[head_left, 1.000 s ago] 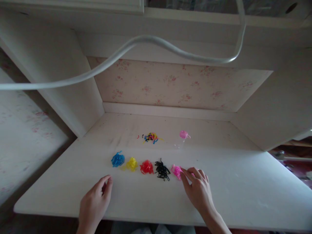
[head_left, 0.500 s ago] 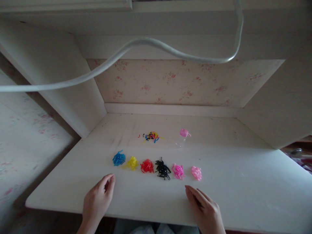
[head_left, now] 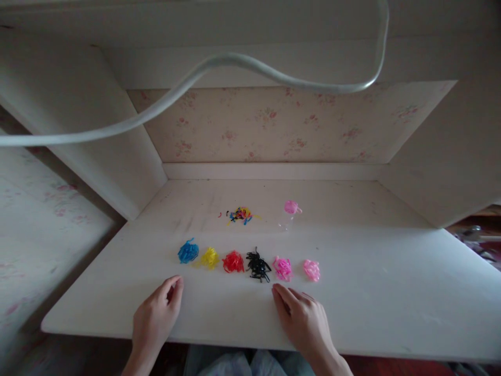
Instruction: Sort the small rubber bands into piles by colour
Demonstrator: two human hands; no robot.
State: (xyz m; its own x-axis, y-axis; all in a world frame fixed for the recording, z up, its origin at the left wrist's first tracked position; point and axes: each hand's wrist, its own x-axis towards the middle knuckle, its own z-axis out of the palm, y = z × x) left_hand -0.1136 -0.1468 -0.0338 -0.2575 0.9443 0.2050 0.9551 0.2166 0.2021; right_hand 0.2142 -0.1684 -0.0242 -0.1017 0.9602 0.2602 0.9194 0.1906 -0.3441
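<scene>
In a row on the desk lie separate piles of what look like small rubber bands: a blue pile (head_left: 188, 251), a yellow pile (head_left: 210, 258), a red pile (head_left: 234, 262), a black pile (head_left: 258, 265), a magenta pile (head_left: 282, 268) and a pale pink pile (head_left: 312, 270). My left hand (head_left: 158, 310) rests in front of the blue pile, fingertips pinched together. Just below the magenta and black piles is my right hand (head_left: 303, 316), also closed in a pinch. Whatever either hand holds, if anything, is hidden. A mixed-colour pile (head_left: 241, 214) lies farther back.
A small clear container (head_left: 286, 223) with a pink lid (head_left: 291, 207) stands behind the row. Side panels and a papered back wall (head_left: 274, 125) enclose the white desk (head_left: 371, 292). A white cable (head_left: 235, 60) crosses the upper view.
My right hand has moved left and slightly away from me, from below the pale pink pile toward the black and magenta piles. My left hand has barely moved. The view has shifted slightly.
</scene>
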